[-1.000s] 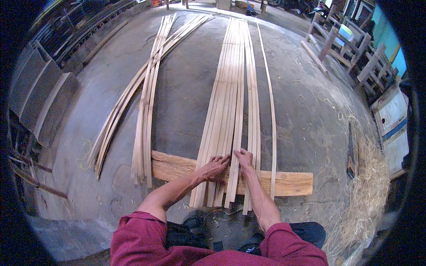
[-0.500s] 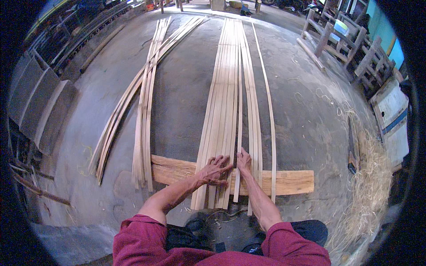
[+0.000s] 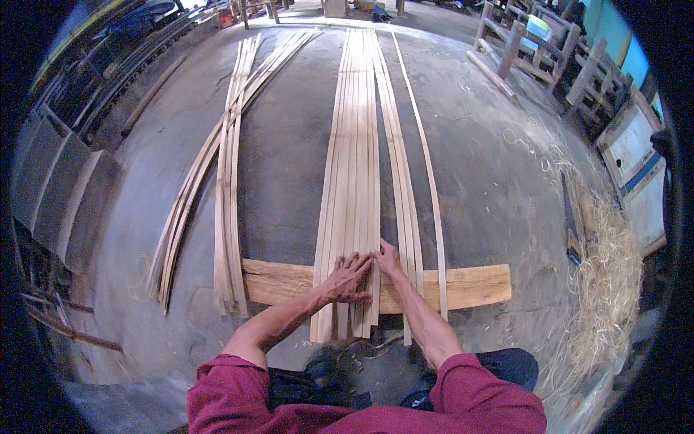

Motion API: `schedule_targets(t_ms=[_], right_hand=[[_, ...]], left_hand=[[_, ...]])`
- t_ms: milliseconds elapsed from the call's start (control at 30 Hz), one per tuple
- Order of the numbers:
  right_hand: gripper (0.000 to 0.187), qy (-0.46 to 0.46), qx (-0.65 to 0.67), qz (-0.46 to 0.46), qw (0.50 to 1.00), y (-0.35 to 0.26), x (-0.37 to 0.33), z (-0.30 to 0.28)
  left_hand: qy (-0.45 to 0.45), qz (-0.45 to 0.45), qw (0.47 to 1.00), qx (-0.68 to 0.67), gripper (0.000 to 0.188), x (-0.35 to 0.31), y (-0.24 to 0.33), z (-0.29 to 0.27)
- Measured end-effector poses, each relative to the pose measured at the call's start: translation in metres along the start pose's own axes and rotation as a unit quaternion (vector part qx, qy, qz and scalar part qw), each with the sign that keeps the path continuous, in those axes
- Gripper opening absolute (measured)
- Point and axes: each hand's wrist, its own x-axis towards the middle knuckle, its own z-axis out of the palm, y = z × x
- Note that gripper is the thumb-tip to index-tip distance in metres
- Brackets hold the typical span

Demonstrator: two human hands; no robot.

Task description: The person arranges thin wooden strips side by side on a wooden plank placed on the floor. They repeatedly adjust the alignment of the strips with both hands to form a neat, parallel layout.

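Observation:
Long, pale bamboo strips [image 3: 347,145] lie side by side in a wide band running away from me. Their near ends cross a flat wooden plank [image 3: 473,287]. My left hand [image 3: 347,281] rests on the band with its fingers spread and presses on the strips near the plank. Close beside it, my right hand [image 3: 388,259] has its fingers closed at the band's right edge, on the outermost strip. To the right of this hand lies a narrow group of strips [image 3: 400,173], and farther right one single strip [image 3: 429,173], both also over the plank.
Two bundles of strips cross on the left, a straighter bundle [image 3: 228,210] and a slanting bundle [image 3: 186,202]. Fibrous shavings [image 3: 603,289] heap up at the right, by a dark-bladed tool [image 3: 571,239]. A wooden rack [image 3: 520,54] stands at the far right, grey panels [image 3: 65,188] at the left.
My right hand has moved left with a strip, bringing it against the wide band's right edge. The gap there has closed. My left hand stays on the band; the whole view has shifted slightly.

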Motion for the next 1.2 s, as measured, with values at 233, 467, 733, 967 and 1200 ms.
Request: schedule_targets(t_ms=[233, 467, 733, 967, 1200], right_hand=[[0.023, -0.044, -0.041, -0.008, 0.998, -0.002, -0.006, -0.016], [0.021, 0.245, -0.281, -0.074, 0.925, -0.002, -0.02, -0.028], [0.014, 0.091, -0.316, -0.108, 0.938, -0.004, -0.036, -0.027], [0.025, 0.182, -0.299, -0.087, 0.933, -0.003, -0.029, -0.024], [0.035, 0.132, -0.26, -0.124, 0.948, 0.001, -0.022, -0.049]], left_hand=[[-0.046, -0.002, 0.998, 0.035, 0.085, 0.002, 0.009, -0.007], [-0.058, -0.002, 0.997, 0.047, 0.083, 0.0, 0.013, -0.003], [-0.071, 0.029, 0.997, 0.018, 0.086, 0.003, 0.017, -0.001], [-0.071, 0.044, 0.995, 0.052, 0.087, -0.003, 0.026, -0.005], [-0.087, 0.028, 0.995, 0.028, 0.087, 0.0, 0.026, -0.003]])
